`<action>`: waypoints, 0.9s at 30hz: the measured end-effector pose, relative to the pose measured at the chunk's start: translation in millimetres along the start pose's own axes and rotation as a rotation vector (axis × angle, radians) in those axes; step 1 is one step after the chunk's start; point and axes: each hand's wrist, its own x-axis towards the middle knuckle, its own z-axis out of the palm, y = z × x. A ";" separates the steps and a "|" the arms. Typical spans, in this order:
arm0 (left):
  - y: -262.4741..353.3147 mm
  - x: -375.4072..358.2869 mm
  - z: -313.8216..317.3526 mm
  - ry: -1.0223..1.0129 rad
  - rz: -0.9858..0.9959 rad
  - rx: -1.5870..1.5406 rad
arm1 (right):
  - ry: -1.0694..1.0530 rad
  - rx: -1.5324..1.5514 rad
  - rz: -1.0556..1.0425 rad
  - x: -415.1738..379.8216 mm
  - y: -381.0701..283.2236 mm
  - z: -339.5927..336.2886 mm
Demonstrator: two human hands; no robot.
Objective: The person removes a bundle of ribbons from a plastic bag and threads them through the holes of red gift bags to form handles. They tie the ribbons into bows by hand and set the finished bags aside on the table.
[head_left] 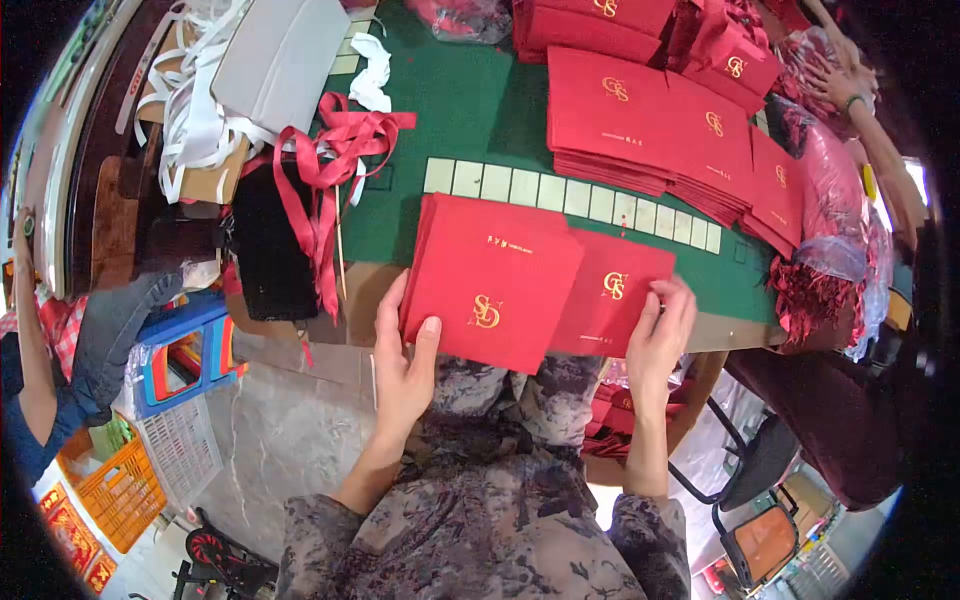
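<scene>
So the stack [495, 265] is at the middle of the bench's [470, 110] near edge, partly hanging over it. Left hand [403, 375] has it clamped, thumb on top, fingers wrapped behind the left side. Right hand [657, 345] is at the right edge of a red piece [615, 315] that's partly tucked under the stack. Those fingers are curled, but honestly can't tell if they're pinching it.

My two cents: keep that left thumb light so the top one doesn't dent, and handle the piece by its edge only. Watch orientation too, since the stack's logo [487, 312] is upside down next to the piece's. And I'd mind the big pile [605, 125] toward the far right corner, looks easy to knock.
</scene>
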 end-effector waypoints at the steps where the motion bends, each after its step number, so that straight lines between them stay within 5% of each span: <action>1: 0.0 -0.6 0.9 -0.003 0.006 -0.005 | 0.091 -0.211 -0.110 1.9 -6.3 -2.1; 3: 0.2 -3.4 0.4 0.024 -0.041 -0.014 | 0.187 -0.423 -0.220 3.1 -18.8 -5.6; 7: 2.1 -14.2 -0.3 0.069 0.055 0.206 | -0.002 0.054 -0.105 -3.7 -46.3 -0.3; 9: 14.5 -14.7 0.6 0.043 0.197 0.612 | -0.055 0.115 -0.192 5.9 -61.3 13.1; 13: 8.2 -14.8 5.1 0.002 0.225 0.756 | -0.167 0.194 -0.026 15.3 -82.2 28.7; 27: -21.9 -23.5 11.7 0.140 0.327 0.584 | -0.024 0.361 -0.368 -4.7 -77.9 20.9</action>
